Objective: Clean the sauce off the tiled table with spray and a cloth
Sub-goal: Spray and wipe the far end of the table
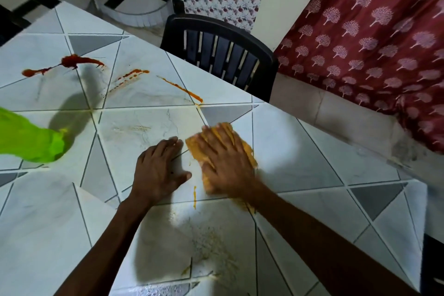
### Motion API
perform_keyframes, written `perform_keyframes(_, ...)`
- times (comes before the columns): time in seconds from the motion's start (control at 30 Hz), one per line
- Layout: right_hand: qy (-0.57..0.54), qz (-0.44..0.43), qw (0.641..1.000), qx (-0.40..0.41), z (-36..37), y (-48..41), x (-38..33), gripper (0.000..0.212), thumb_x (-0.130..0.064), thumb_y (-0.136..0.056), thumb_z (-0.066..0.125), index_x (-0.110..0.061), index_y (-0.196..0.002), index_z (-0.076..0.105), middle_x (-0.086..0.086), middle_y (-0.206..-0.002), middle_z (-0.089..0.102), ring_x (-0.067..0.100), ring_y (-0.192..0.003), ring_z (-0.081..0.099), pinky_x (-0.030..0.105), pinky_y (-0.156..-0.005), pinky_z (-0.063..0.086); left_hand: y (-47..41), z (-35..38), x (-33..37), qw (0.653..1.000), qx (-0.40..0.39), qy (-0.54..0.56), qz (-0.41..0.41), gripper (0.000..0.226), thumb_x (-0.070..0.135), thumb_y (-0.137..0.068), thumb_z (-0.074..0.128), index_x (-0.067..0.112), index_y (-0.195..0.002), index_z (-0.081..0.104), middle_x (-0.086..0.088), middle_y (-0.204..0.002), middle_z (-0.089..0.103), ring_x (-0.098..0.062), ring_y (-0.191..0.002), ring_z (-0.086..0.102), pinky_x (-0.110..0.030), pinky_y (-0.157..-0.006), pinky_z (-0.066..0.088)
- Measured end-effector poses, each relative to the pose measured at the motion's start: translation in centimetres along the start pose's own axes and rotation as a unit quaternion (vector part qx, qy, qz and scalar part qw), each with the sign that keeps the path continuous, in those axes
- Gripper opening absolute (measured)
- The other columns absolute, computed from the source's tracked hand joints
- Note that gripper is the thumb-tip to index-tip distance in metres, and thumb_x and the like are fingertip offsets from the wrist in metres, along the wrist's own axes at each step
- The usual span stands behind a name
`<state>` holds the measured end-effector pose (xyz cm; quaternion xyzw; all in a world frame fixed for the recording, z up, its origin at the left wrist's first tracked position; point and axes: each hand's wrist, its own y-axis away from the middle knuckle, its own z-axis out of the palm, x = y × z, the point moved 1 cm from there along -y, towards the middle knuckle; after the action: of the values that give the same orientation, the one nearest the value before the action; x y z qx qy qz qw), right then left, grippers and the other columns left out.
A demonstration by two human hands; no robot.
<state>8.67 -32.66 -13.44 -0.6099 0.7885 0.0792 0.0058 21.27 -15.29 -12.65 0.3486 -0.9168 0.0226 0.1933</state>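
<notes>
Near edge of tiled table [300,158]: faint yellowish residue [211,245] on the tiles between both forearms. Short orange drip [194,197] just beside the cloth's near corner.

Left hand [159,170]: palm down flat on bare tile, fingers straight, holding nothing.

Right hand [225,163]: just beside the left, motion-blurred, fingers spread wide and pressing flat on the orange cloth [249,152]. Not curled round it.

Green spray bottle [28,137]: at the left edge, on the table, blurred; can't tell its pose.

Further out: thick red sauce blob [72,62], streaky smear [131,77], thin orange streak [182,90].

Beyond the far table edge: black slatted chair [221,53], red patterned curtain [372,31].
</notes>
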Motion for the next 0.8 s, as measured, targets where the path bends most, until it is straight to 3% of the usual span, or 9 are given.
perform_keyframes(0.07,0.004,-0.046,0.999,-0.003,0.7,5.3,1.6,0.069,-0.051,-0.098,0.041,-0.035,-0.162,0.017,-0.005,-0.171,0.009,0.026,-0.158,0.006,0.054,-0.126,0.009,0.1,0.1,0.1,1.0,0.004,0.004,-0.002,0.089,0.072,-0.064,0.052,0.028,-0.141,0.05,0.006,-0.146,0.047,-0.025,-0.123,0.052,-0.042,-0.099,0.041)
perform_keyframes(0.17,0.021,0.006,1.0,0.001,0.7,7.2,6.7,0.07,-0.047,-0.096,0.043,-0.034,-0.161,0.023,-0.002,-0.17,0.017,0.029,-0.156,0.017,0.057,-0.121,0.021,0.2,0.5,0.2,1.0,0.003,0.003,0.0,0.088,0.067,-0.067,0.057,0.025,-0.143,0.049,0.002,-0.149,0.047,-0.03,-0.128,0.049,-0.046,-0.102,0.042)
perform_keyframes(0.23,0.011,0.095,0.995,0.005,0.1,3.3,8.8,0.069,-0.05,-0.097,0.031,-0.031,-0.162,0.018,0.001,-0.171,0.014,0.032,-0.156,0.014,0.059,-0.121,0.021,0.2,0.6,0.2,1.0,0.007,0.001,0.002,0.087,0.06,-0.066,0.064,0.022,-0.143,0.049,-0.001,-0.148,0.047,-0.033,-0.127,0.049,-0.048,-0.101,0.043)
perform_keyframes(0.3,-0.001,0.17,0.985,0.005,-0.8,-2.4,7.9,0.074,-0.056,-0.095,0.013,-0.028,-0.163,0.01,0.004,-0.171,0.007,0.034,-0.157,0.006,0.06,-0.124,0.011,0.3,0.7,0.3,1.0,0.009,-0.002,-0.004,0.086,0.055,-0.065,0.066,0.021,-0.142,0.049,-0.003,-0.147,0.047,-0.035,-0.122,0.05,-0.048,-0.099,0.045)
perform_keyframes(0.37,-0.014,0.193,0.981,0.009,-1.1,-6.7,4.8,0.076,-0.057,-0.093,0.009,-0.027,-0.163,0.008,0.005,-0.171,0.005,0.035,-0.157,0.002,0.06,-0.124,0.006,0.3,0.7,0.3,1.0,0.01,0.0,-0.008,0.085,0.053,-0.066,0.066,0.021,-0.142,0.048,-0.002,-0.147,0.046,-0.034,-0.121,0.049,-0.049,-0.099,0.046)
perform_keyframes(0.47,-0.011,0.109,0.994,0.024,-0.8,-6.5,0.1,0.072,-0.054,-0.095,0.024,-0.029,-0.162,0.014,0.003,-0.171,0.008,0.034,-0.157,0.005,0.06,-0.123,0.009,0.2,0.5,0.3,1.0,0.004,0.02,-0.013,0.087,0.05,-0.067,0.074,0.024,-0.145,0.045,0.001,-0.151,0.042,-0.031,-0.127,0.045,-0.046,-0.101,0.044)
perform_keyframes(0.63,-0.01,-0.026,1.0,0.004,1.0,7.6,0.3,0.071,-0.048,-0.095,0.046,-0.035,-0.161,0.021,-0.003,-0.171,0.014,0.027,-0.157,0.01,0.056,-0.124,0.014,0.3,0.3,0.7,0.999,-0.003,0.032,-0.016,0.086,0.051,-0.069,0.075,0.025,-0.146,0.045,0.002,-0.152,0.041,-0.031,-0.127,0.044,-0.043,-0.098,0.044)
perform_keyframes(0.73,0.025,-0.006,1.0,0.001,0.9,11.9,7.0,0.065,-0.039,-0.098,0.04,-0.03,-0.16,0.027,0.004,-0.167,0.026,0.031,-0.156,0.016,0.06,-0.12,0.021,0.5,0.4,0.9,0.999,0.011,0.03,-0.014,0.085,0.052,-0.065,0.066,0.02,-0.143,0.049,-0.003,-0.15,0.045,-0.034,-0.126,0.044,-0.048,-0.1,0.045)
perform_keyframes(0.8,0.047,0.093,0.994,-0.01,0.1,9.9,10.9,0.066,-0.042,-0.099,0.032,-0.026,-0.161,0.022,0.008,-0.167,0.027,0.033,-0.156,0.015,0.06,-0.12,0.022,0.5,0.6,0.8,0.999,0.024,0.022,-0.008,0.084,0.05,-0.064,0.065,0.018,-0.141,0.051,-0.005,-0.147,0.047,-0.034,-0.123,0.044,-0.049,-0.1,0.045)
